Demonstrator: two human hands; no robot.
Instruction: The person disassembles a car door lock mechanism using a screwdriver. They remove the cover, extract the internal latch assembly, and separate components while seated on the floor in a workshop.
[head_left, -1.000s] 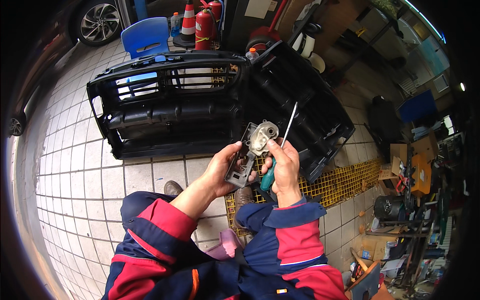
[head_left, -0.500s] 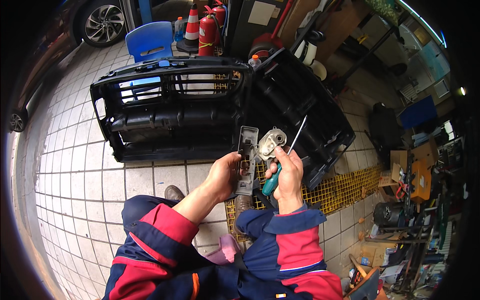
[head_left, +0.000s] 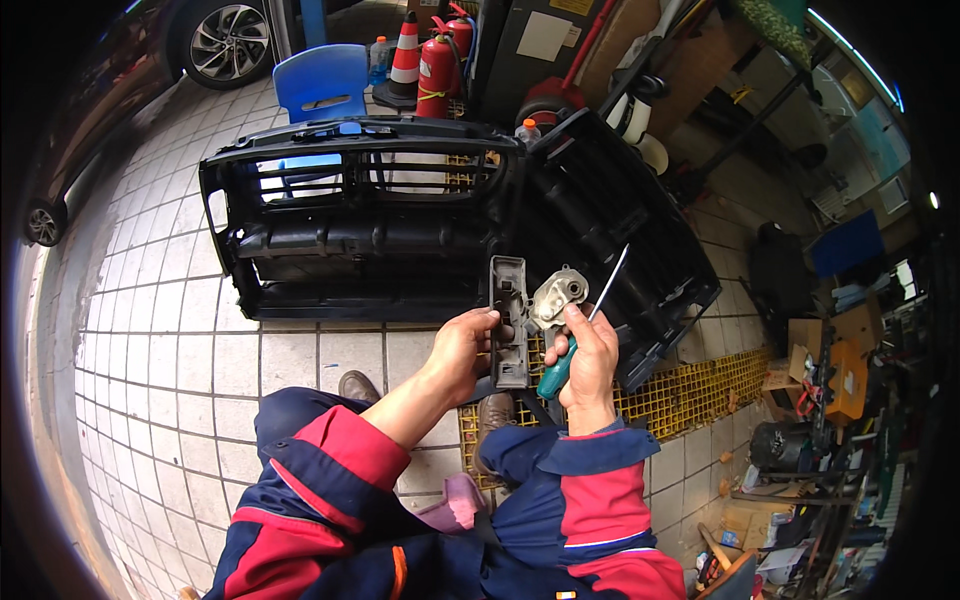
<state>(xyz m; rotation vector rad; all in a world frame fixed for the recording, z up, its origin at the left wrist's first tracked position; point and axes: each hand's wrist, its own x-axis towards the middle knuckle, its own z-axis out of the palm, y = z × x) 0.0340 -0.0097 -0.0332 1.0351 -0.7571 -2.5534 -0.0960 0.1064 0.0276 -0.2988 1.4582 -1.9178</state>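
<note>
My left hand (head_left: pixel 462 352) is closed round a long grey plastic housing (head_left: pixel 510 345), held upright in front of me. In my right hand (head_left: pixel 590 365) are two things: a screwdriver (head_left: pixel 555 375) with a teal handle, its shaft pointing up and right, and a pale actuator-like part (head_left: pixel 555 298) with a dark round socket, pinched under the thumb. The pale part sits close beside the housing; whether they touch I cannot tell. Beyond my hands a large black plastic frame (head_left: pixel 370 240) with slats stands on the floor, and a second black panel (head_left: pixel 620 220) leans to its right.
A yellow floor grating (head_left: pixel 690 390) runs across the tiles. Behind the frame are a blue chair (head_left: pixel 320 85), a traffic cone (head_left: pixel 404 60) and red fire extinguishers (head_left: pixel 436 75). Cardboard boxes (head_left: pixel 850 310) and cluttered shelves line the right. A pink object (head_left: pixel 455 505) lies between my legs.
The whole view has shifted slightly, so the scene sits further right. Both hands keep the same holds; the housing is turned a little, now more upright.
</note>
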